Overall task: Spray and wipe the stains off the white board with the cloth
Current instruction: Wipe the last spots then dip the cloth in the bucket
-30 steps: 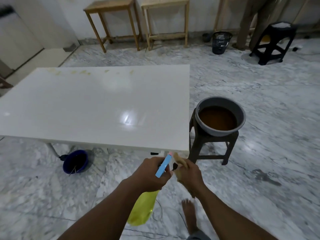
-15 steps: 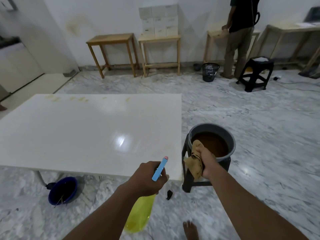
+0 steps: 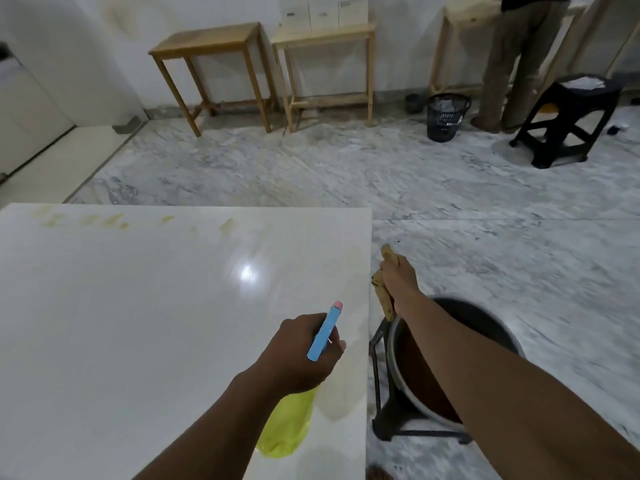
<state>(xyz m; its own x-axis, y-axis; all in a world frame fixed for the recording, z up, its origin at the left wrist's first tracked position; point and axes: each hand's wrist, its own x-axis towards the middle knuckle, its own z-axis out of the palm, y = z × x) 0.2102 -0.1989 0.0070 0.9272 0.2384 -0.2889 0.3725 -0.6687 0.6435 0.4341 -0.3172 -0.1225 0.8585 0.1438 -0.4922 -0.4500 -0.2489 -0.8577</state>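
The left hand (image 3: 301,351) curls its fingers round a yellow spray bottle (image 3: 284,427) above the glossy white board (image 3: 138,323). The right hand (image 3: 398,278) clutches a crumpled tan cloth (image 3: 382,301) beside the board's edge, near a round grey basin (image 3: 485,320) of brown liquid. Yellowish stains (image 3: 104,220) streak the far edge.

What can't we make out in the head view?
Head view only:
- spray bottle trigger: covered by the left grip.
- cloth: mostly bunched inside the right grip.
- basin contents: partly behind the right forearm.
- white board: left and near edges cut by the frame.
- stains at far edge: too faint to count.
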